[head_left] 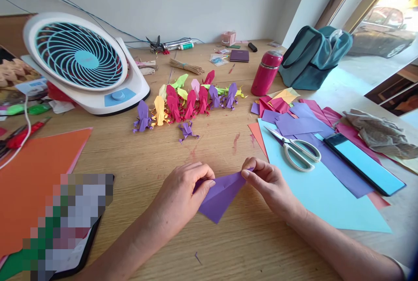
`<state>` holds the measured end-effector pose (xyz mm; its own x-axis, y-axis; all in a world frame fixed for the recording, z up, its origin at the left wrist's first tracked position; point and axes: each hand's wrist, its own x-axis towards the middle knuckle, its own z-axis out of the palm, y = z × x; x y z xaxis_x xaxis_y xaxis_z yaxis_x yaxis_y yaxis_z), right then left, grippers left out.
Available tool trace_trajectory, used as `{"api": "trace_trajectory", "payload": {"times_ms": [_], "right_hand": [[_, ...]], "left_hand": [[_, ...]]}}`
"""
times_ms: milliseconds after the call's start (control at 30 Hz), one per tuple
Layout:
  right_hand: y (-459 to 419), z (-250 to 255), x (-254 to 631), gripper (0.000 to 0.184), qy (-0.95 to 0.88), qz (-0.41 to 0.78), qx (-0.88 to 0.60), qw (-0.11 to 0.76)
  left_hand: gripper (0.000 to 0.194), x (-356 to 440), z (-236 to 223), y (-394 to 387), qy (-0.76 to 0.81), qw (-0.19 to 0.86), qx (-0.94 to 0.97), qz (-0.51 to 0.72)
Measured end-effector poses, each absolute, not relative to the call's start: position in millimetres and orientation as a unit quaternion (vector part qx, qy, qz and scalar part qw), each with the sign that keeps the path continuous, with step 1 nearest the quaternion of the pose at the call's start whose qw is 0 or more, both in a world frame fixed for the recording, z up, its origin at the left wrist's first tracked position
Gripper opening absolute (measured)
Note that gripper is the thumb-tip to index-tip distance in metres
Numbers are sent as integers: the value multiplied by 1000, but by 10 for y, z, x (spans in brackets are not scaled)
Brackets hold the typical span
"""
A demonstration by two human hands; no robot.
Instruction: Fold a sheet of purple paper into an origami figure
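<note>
Head view: one purple sheet (218,200) is held over the desk (130,163), in front of four purple figures (143,116) and several others in red, yellow and green. The left hand (187,185) closes thumb and fingers on its left end; the right hand (269,185) pinches its upper right corner. One fan (86,59) stands left; one bottle (266,74) and one pair of scissors (287,141) are right.

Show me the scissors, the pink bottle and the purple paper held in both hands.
Scissors (287,141): head view, near the pivot.
Pink bottle (266,75): head view, middle of its body.
Held purple paper (219,197): head view, middle of the sheet.
</note>
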<state>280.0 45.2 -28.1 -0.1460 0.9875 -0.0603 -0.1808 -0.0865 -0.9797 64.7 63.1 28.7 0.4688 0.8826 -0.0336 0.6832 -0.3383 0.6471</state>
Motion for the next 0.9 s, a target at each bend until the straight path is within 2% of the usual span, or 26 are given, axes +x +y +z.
{"api": "trace_trajectory", "payload": {"times_ms": [500, 900], "right_hand": [[452, -253, 2869, 23, -594, 567, -450, 351], [411, -232, 2800, 15, -637, 531, -458, 319]], "left_hand": [[17, 677, 223, 560, 443, 211, 862, 128], [13, 693, 197, 551, 402, 206, 883, 125]]}}
